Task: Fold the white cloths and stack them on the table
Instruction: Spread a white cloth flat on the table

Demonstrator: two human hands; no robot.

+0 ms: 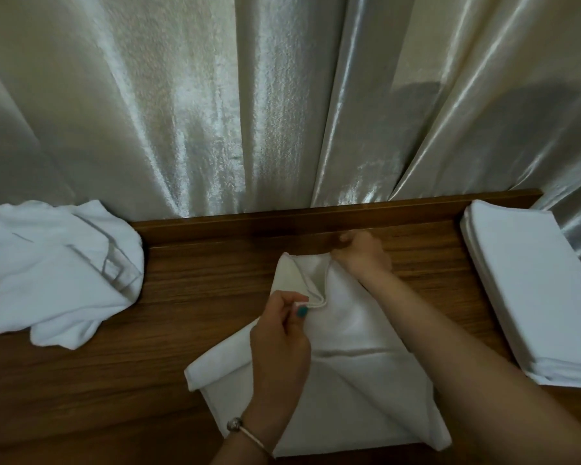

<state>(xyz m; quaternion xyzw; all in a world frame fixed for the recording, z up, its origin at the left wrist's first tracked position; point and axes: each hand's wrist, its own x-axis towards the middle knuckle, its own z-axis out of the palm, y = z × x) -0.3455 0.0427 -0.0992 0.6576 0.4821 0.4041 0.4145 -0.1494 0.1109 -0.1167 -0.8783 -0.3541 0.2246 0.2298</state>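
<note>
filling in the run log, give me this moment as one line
step: folding | left hand: pinching cloth corner | right hand: gripping far edge | cloth: mid-table, part folded | folded stack: right | unfolded pile: left

No legible text anywhere.

Both forearms are extended forward from the lower edge of the view. The left hand (279, 344) is seen from the back, fingers curled, with thumb and forefinger closed in a pinch; a teal-painted thumbnail is visible. A bracelet is worn on the left wrist. The right hand (363, 253) is reached farther forward, knuckles up, fingers curled under in a closed grip. The right forearm is bare and angled diagonally from the lower right.
</note>
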